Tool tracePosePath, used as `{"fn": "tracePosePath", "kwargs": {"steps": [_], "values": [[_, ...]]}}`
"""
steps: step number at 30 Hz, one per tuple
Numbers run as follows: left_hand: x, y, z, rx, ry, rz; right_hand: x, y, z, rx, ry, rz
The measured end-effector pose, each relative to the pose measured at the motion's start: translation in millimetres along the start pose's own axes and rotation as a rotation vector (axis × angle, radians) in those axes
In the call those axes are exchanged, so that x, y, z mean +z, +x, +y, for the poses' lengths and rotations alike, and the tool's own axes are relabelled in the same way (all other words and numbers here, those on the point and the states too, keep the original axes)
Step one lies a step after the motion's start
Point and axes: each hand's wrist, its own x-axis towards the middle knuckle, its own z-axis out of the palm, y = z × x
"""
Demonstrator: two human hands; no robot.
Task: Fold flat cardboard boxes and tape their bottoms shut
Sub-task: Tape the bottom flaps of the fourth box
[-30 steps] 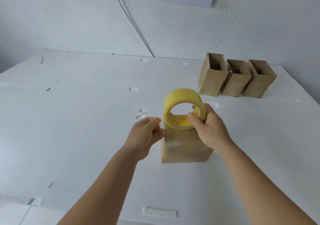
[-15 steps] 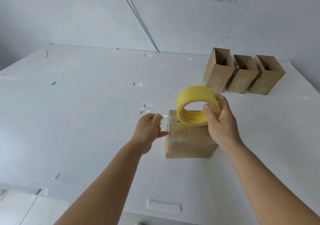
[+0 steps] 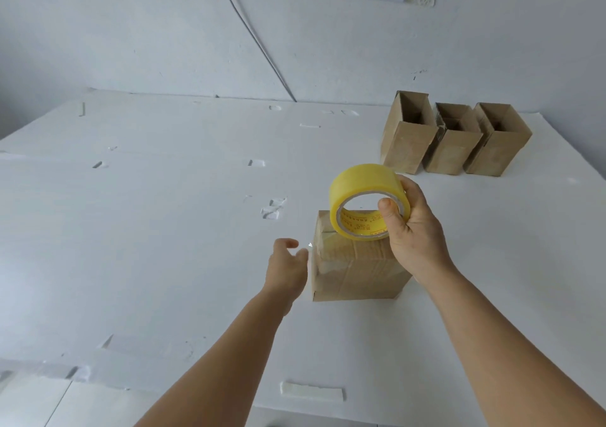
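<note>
A small cardboard box (image 3: 355,270) stands on the white table (image 3: 164,229), its taped flaps facing up. My right hand (image 3: 414,233) grips a yellow tape roll (image 3: 364,182) just above the box's top, thumb hooked inside the core. A glint of clear tape shows at the box's upper left edge. My left hand (image 3: 287,269) is at the box's left side with loosened fingers, its fingertips at that side wall; I cannot tell whether they touch it.
Three folded open-topped cardboard boxes (image 3: 454,137) stand in a row at the back right of the table. A white foam strip (image 3: 311,391) lies near the front edge. Small dents mark the table surface. A white wall rises behind.
My left hand pinched the tape end beside the box, then opened and dropped to the box's left side. My right hand lifted the roll slightly up and right.
</note>
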Motion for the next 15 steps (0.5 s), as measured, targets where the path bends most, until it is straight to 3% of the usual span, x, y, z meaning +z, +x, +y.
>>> {"fn": "tracePosePath", "kwargs": {"steps": [2, 4, 6, 12, 15], "values": [[-0.4, -5.4, 8.3, 0.216, -0.116, 0.003, -0.3, -0.9, -0.9, -0.002, 0.017, 0.002], [2.0, -15.7, 26.7, 0.387, -0.234, -0.202, -0.2, -1.3, -2.4, 0.003, 0.026, 0.005], [9.2, -25.1, 39.5, 0.498, -0.190, -0.376, -0.4, -2.5, -3.3, 0.021, 0.015, -0.003], [8.5, -16.1, 49.2, 0.519, 0.100, -0.369, -3.3, 1.1, -4.2, 0.073, 0.088, -0.038], [13.9, -10.1, 54.0, 0.575, 0.121, -0.371, -5.7, 1.0, -6.7, 0.081, 0.201, -0.079]]}}
